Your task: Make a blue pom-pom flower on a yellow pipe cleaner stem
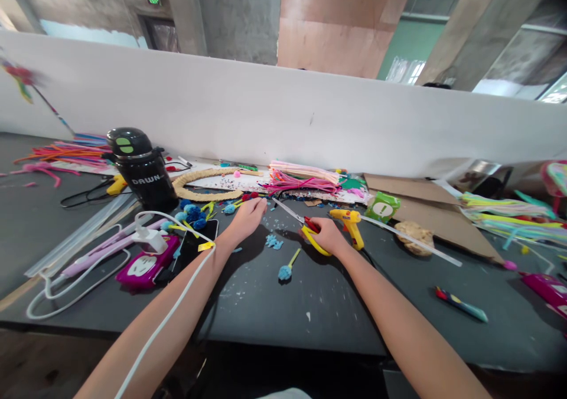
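My right hand (330, 237) is closed round the yellow and red handles of a pair of scissors (290, 211). The blades point up and left toward my left hand. My left hand (248, 219) is closed just left of the blade tips, and whatever it may pinch is hidden or too small to name. Below the hands, a blue pom-pom on a yellow-green stem (286, 272) lies on the dark table (274, 322). Above it sits a small heap of light blue scraps (273, 242). A yellow hot glue gun (349, 219) is beside my right hand.
On the left are a black bottle (144, 174), a pink power strip (148, 263) and a white cable that crosses my left forearm. A straw-coloured ring (188, 183), pipe cleaners (305, 178) and cardboard (438, 221) lie behind. A cutter-like tool (460, 304) is at right.
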Motion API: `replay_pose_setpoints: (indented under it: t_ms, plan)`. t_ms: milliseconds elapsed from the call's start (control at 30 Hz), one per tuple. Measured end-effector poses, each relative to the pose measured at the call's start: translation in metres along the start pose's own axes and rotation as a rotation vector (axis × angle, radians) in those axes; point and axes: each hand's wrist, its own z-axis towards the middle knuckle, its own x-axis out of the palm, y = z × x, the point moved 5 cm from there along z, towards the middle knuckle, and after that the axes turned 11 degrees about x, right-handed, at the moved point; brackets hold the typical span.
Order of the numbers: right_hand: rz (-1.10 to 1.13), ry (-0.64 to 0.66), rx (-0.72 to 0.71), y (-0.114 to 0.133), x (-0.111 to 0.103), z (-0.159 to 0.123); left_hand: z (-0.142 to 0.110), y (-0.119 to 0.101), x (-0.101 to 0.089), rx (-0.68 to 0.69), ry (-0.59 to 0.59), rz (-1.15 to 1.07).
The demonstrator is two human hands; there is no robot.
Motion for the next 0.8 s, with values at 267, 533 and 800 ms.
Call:
replay_pose_setpoints:
  t_ms: [267,533,800]
  plan:
    - [-0.005,0.019,-0.014,0.0014,0.0003,-0.0010,-0.0001,-0.0022,-0.0011,-0.007,-0.013,0.001]
    - [-0.018,0.020,-0.016,0.0008,0.0001,-0.0005,0.0002,-0.0031,-0.0004,0.004,-0.002,0.001]
    - [-0.020,-0.008,-0.025,-0.0004,0.0012,0.0013,-0.0004,-0.0031,0.0000,-0.004,0.003,0.005]
